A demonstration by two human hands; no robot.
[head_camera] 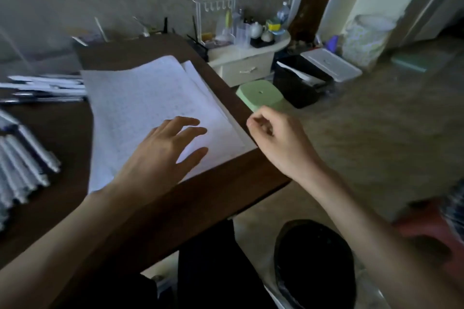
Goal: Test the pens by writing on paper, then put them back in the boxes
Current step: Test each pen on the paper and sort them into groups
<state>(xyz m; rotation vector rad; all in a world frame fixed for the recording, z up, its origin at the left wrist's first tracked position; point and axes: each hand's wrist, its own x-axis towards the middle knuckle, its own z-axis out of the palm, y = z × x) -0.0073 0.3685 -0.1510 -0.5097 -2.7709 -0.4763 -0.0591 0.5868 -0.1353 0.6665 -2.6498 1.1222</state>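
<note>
Matt white paper (140, 97) lies under the left fingers (188, 121); the surface (200, 195) below looks smooth dark wood; pens (37, 148) left of them, glossy plastic.

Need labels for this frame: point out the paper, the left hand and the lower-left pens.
paper (140, 97): head view, bare middle of the top sheet.
left hand (160, 153): head view, back of the hand.
lower-left pens (37, 149): head view, barrel of one white pen.
</note>
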